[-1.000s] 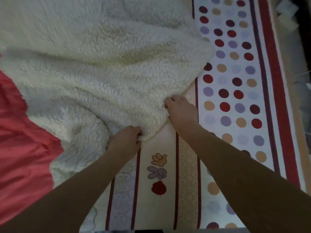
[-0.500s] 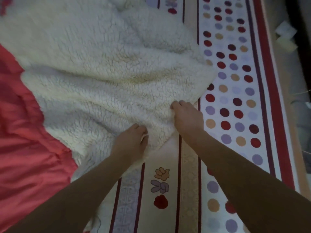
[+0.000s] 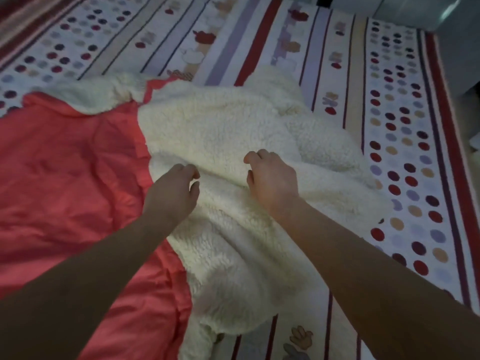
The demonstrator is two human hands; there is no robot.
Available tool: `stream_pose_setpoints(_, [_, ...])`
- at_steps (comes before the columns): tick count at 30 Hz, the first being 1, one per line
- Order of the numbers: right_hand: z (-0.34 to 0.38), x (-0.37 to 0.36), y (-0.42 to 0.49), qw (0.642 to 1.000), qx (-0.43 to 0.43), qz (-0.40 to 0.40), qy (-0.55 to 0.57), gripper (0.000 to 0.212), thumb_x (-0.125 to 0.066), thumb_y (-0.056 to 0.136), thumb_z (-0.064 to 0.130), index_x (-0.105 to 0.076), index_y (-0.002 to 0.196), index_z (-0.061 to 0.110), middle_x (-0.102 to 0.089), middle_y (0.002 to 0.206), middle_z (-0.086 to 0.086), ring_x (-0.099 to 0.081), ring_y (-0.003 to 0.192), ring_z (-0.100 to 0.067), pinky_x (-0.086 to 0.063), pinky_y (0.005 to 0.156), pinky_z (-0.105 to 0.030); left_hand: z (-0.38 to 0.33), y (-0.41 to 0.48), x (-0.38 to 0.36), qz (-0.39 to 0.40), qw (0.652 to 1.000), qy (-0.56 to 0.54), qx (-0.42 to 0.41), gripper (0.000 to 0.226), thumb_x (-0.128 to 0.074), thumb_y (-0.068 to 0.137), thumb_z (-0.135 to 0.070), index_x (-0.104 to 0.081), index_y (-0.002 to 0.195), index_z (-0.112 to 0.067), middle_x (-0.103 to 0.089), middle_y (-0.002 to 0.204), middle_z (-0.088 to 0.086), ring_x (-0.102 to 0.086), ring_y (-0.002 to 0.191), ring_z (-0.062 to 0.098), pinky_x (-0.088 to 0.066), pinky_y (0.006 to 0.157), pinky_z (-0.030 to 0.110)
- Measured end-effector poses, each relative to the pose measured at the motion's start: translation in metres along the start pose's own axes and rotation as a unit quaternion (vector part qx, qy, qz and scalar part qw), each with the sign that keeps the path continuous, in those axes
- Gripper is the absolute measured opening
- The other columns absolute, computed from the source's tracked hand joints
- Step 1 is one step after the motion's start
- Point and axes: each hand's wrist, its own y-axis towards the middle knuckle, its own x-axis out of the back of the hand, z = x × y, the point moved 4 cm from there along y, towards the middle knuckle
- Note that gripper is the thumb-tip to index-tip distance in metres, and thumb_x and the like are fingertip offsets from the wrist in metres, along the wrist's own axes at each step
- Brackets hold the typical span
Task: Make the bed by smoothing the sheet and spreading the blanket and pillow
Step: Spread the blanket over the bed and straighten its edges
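Blanket: cream fleece face up, rumpled, coral reverse spread to the left. It lies bunched on the dotted, striped sheet of the bed. Left hand: over the fleece edge, fingers loosely curled, gap at thumb, nothing held. Right hand: on a fleece fold, fingers curled; cannot tell whether they grip.

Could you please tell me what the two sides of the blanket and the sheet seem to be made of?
Blanket's cream side: likely sherpa-style fleece, matte, with curly nubby pile. Blanket's coral side: smooth woven fabric, perhaps polyester, with a faint sheen and creases. Sheet: flat printed woven cloth, probably cotton or a blend; matte.
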Motion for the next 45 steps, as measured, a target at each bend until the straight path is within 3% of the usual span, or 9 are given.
stream_pose_setpoints(12, [0.100,-0.020,0.118,0.999,0.042,0.009,-0.019,0.026,-0.054,0.098,0.016,-0.057,0.124,0.021,-0.059,0.114,0.001,-0.056,0.100,-0.020,-0.051,0.061,-0.036,0.126,0.073,0.038,-0.032,0.998,-0.028,0.048,0.022,-0.058,0.095,-0.023,-0.061,0.116,-0.018,-0.061,0.110,0.007,-0.064,0.097,0.030,-0.054,0.082,0.048])
stream_pose_setpoints(26, [0.123,-0.077,0.245,0.997,0.054,0.019,-0.052,0.031,-0.059,0.094,0.017,-0.058,0.125,0.019,-0.057,0.120,-0.002,-0.053,0.109,-0.023,-0.051,0.070,-0.037,0.202,0.186,0.016,0.010,0.997,-0.039,0.063,0.037,-0.057,0.097,-0.024,-0.052,0.134,-0.022,-0.055,0.126,0.005,-0.060,0.110,0.029,-0.052,0.088,0.046])
stream_pose_setpoints(29, [0.121,-0.086,0.261,0.996,0.060,0.011,-0.062,0.034,-0.060,0.092,0.017,-0.059,0.126,0.019,-0.058,0.124,-0.002,-0.052,0.114,-0.025,-0.049,0.082,-0.038,0.198,0.214,0.014,0.022,0.998,-0.030,0.049,0.044,-0.058,0.097,-0.025,-0.049,0.140,-0.022,-0.051,0.135,0.005,-0.056,0.118,0.029,-0.051,0.089,0.046])
stream_pose_setpoints(33, [0.118,-0.092,0.281,0.996,0.054,-0.008,-0.070,0.046,-0.063,0.089,0.016,-0.055,0.135,0.019,-0.056,0.134,-0.003,-0.048,0.125,-0.028,-0.043,0.100,-0.042,0.198,0.248,0.008,0.026,0.999,-0.017,0.037,0.057,-0.064,0.095,-0.027,-0.042,0.147,-0.020,-0.045,0.145,0.008,-0.046,0.131,0.031,-0.047,0.101,0.048])
stream_pose_setpoints(36, [0.110,-0.104,0.290,0.996,0.034,0.019,-0.074,0.038,-0.059,0.093,0.017,-0.058,0.131,0.020,-0.062,0.122,-0.002,-0.054,0.114,-0.027,-0.045,0.085,-0.040,0.206,0.262,-0.001,0.032,0.998,-0.001,0.051,0.055,-0.065,0.094,-0.028,-0.045,0.145,-0.021,-0.051,0.138,0.012,-0.049,0.125,0.036,-0.048,0.099,0.052])
stream_pose_setpoints(39, [0.105,-0.119,0.289,0.995,0.032,0.036,-0.090,0.022,-0.056,0.096,0.016,-0.067,0.113,0.021,-0.066,0.101,0.000,-0.058,0.096,-0.024,-0.041,0.065,-0.033,0.205,0.263,-0.006,-0.006,0.998,0.052,0.025,0.033,-0.061,0.095,-0.025,-0.061,0.128,-0.020,-0.064,0.115,0.010,-0.058,0.108,0.033,-0.051,0.086,0.046])
stream_pose_setpoints(42, [0.105,-0.128,0.281,0.995,0.034,0.033,-0.088,0.021,-0.056,0.095,0.014,-0.067,0.113,0.021,-0.065,0.099,-0.001,-0.059,0.092,-0.024,-0.037,0.061,-0.032,0.200,0.259,-0.009,-0.040,0.996,0.077,0.001,0.021,-0.058,0.096,-0.021,-0.070,0.113,-0.018,-0.068,0.100,0.009,-0.062,0.095,0.032,-0.043,0.071,0.038])
stream_pose_setpoints(45, [0.105,-0.128,0.276,0.996,0.033,0.025,-0.081,0.023,-0.055,0.095,0.013,-0.065,0.115,0.020,-0.065,0.101,-0.001,-0.058,0.093,-0.024,-0.038,0.062,-0.033,0.200,0.254,-0.011,-0.053,0.997,0.062,-0.006,0.017,-0.059,0.094,-0.019,-0.069,0.108,-0.016,-0.068,0.097,0.009,-0.062,0.089,0.031,-0.043,0.068,0.037])
